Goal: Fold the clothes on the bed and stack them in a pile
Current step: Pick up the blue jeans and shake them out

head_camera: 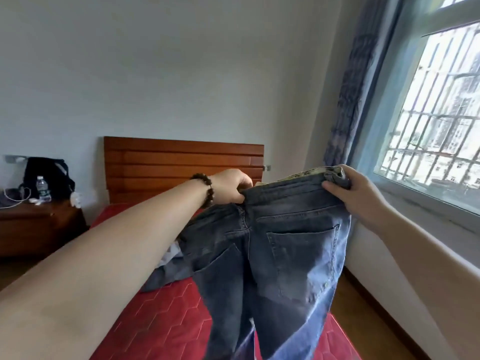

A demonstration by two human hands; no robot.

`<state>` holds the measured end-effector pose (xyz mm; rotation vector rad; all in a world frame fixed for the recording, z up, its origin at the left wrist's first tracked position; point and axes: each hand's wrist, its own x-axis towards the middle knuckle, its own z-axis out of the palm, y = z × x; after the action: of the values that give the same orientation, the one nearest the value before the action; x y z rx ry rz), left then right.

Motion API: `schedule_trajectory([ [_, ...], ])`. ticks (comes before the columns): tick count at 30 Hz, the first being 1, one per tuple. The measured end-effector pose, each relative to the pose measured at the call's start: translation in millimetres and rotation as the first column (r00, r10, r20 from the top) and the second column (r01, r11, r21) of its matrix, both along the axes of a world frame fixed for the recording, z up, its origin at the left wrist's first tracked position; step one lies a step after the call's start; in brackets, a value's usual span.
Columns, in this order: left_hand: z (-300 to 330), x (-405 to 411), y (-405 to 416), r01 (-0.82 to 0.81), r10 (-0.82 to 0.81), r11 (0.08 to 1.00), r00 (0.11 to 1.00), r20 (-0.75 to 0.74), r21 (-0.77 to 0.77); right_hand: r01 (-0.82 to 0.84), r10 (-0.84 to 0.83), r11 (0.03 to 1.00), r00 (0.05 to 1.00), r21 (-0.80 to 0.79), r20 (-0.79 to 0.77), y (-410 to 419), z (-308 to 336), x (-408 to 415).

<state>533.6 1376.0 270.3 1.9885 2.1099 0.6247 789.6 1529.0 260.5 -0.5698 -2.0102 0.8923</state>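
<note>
A pair of blue jeans point(285, 255) hangs in the air above the red bed point(161, 315), back pockets facing me, legs dangling toward the bottom edge. My left hand point(231, 187), with a bead bracelet on its wrist, grips the waistband near the middle seam. My right hand point(363, 196) pinches the waistband's right end. Behind the jeans, a grey and white heap of other clothes point(168, 271) lies on the mattress, mostly hidden by my left arm and the denim.
A wooden headboard point(181, 162) stands against the back wall. At the left is a brown nightstand point(33, 224) with a black bag point(49, 175), a water bottle point(42, 188) and cables. A barred window point(436, 120) and blue curtain point(350, 81) fill the right side.
</note>
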Motion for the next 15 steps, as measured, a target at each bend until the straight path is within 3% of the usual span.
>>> schedule_trajectory([
  [5, 44, 31, -20, 0.170, -0.170, 0.983, 0.985, -0.012, 0.062, -0.047, 0.040, 0.997, 0.994, -0.060, -0.106, -18, 7, 23],
  [8, 60, 52, -27, 0.314, -0.296, 0.942, 0.944, -0.146, 0.121, -0.161, 0.112, 0.964, 0.968, -0.213, -0.226, -27, 3, 25],
  [13, 77, 62, -37, 0.435, -0.380, 0.873, 0.890, -0.252, 0.221, -0.419, 0.258, 0.777, 0.893, -0.469, -0.370, -34, -9, 17],
  [15, 83, 59, -41, 0.468, -0.417, 0.843, 0.880, -0.225, 0.267, -0.468, 0.273, 0.704, 0.873, -0.535, -0.404, -36, -15, 9],
])
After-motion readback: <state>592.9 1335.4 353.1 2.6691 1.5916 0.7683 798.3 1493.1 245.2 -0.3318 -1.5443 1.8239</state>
